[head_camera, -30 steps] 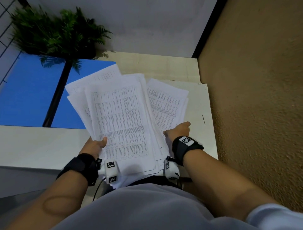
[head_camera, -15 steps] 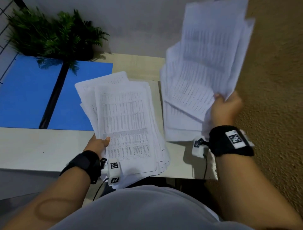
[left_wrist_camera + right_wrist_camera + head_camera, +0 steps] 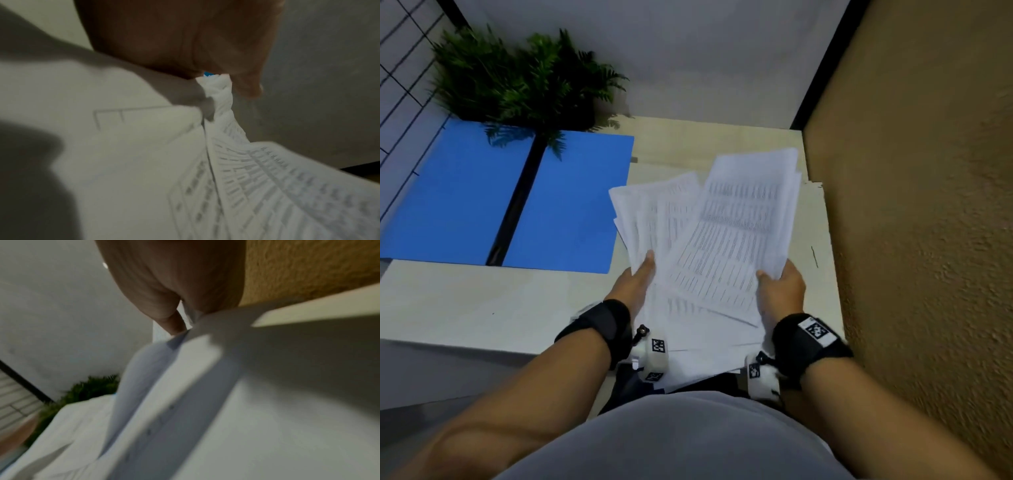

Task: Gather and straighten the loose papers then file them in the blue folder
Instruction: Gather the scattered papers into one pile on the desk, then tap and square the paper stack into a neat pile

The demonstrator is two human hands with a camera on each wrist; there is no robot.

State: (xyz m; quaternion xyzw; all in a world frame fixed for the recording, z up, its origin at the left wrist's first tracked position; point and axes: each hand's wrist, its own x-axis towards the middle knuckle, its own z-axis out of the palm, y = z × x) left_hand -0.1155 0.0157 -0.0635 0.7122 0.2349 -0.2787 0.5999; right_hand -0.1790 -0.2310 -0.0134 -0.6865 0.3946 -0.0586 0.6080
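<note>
Both hands held the loose papers (image 3: 709, 246) over the right part of the pale worktop (image 3: 482, 301), near its front edge. Left hand (image 3: 635, 279) gripped the left bundle at its lower left edge, thumb on top; left wrist view showed sheets pinched betw. thumb & fingers (image 3: 249, 84). Right hand (image 3: 782, 284) held the right bundle, thumb over the printed top sheet, which lay tilted & overlapped the left bundle. Sheets were fanned, edges uneven, print blurred. Blue folder (image 3: 571, 205) lay open & flat on the worktop, just left of the papers, black spine down its middle. A green plant (image 3: 517, 82) stood at the folder's far edge, fronds overhanging it. Tan textured wall (image 3: 928, 205) ran along the right.
</note>
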